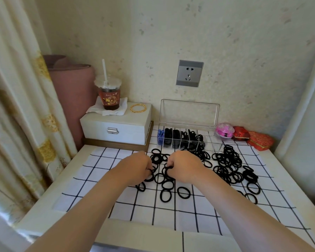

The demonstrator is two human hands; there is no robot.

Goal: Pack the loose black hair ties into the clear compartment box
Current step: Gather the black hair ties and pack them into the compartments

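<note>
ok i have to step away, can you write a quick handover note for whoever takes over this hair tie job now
Left hand: pinches one of the loose black hair ties, at mid-heap.
Right hand: grips a few ties beside it.
Things: clear compartment box at the back of the checked cloth, lid open and upright; loose ties spread in front of it.
Done: several compartments hold packed black ties; the left end holds blue ties.
Left: the right-end compartments look empty; many ties lie loose.
</note>
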